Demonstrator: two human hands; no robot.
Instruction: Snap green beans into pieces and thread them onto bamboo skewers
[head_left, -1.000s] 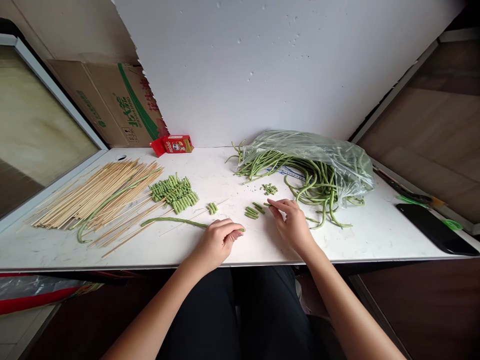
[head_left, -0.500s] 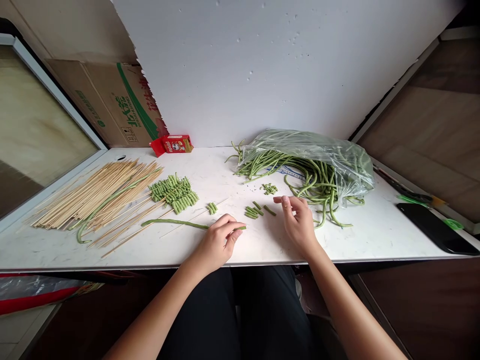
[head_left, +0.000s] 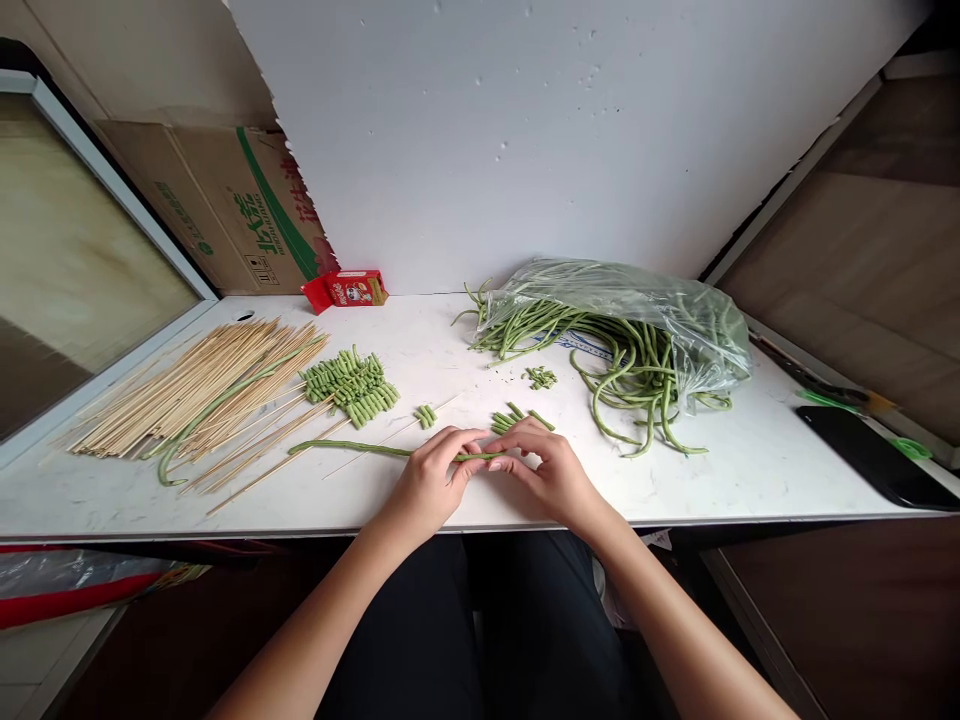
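Observation:
A long green bean (head_left: pixel 360 446) runs across the tabletop into my left hand (head_left: pixel 436 478), whose thumb and fingers pinch it close to its right end. At that end my right hand (head_left: pixel 546 474) grips the same bean between thumb and fingertips, the two hands almost touching. Just behind my right hand lie several short bean pieces (head_left: pixel 504 421), partly covered by its fingers. Small bean tips (head_left: pixel 540 378) form a little pile farther back. To the left, bean pieces threaded on skewers (head_left: pixel 352 385) lie side by side, with one short skewered group (head_left: pixel 426 416) nearer my left hand.
Loose bamboo skewers (head_left: pixel 187 390) cover the left, with another long bean (head_left: pixel 217 402) across them. A plastic bag of long beans (head_left: pixel 615 310) lies at the back right. A red box (head_left: pixel 352 290) stands behind; a black phone (head_left: pixel 874 455) and scissors (head_left: pixel 810 378) lie right.
My right hand has moved left from beside the short pieces and closed on the bean's right end. My left hand keeps its pinch on the bean, nearly in place.

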